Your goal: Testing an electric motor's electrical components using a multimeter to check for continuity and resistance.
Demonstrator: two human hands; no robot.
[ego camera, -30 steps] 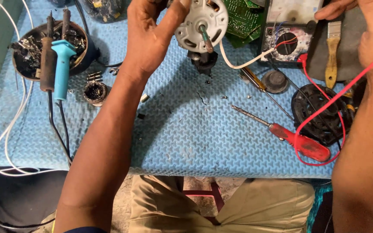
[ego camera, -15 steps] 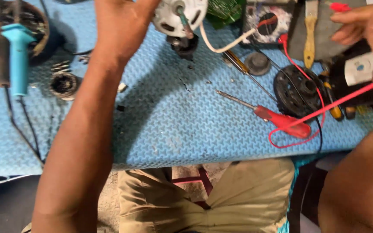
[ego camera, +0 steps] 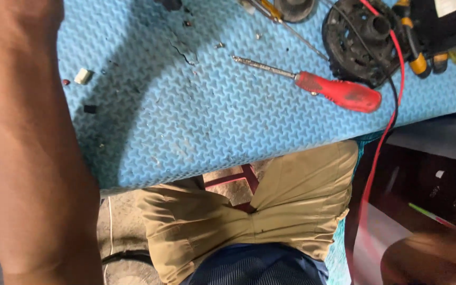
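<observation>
Lying on the blue mat [ego camera: 196,121]: one red-handled screwdriver [ego camera: 339,92].

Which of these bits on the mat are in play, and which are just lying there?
In play, likely: red lead; black round part it crosses.
Lying about: red screwdriver; small white bit; yellow-handled tools.

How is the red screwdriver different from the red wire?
The red screwdriver is straight and stiff, with a fat red handle and a thin metal shaft; the red wire is thin all along and bends in a curve. The red screwdriver lies wholly on the blue mat; the red wire runs off the mat's edge and hangs down past it. Both are red and pass near the black round part.
</observation>
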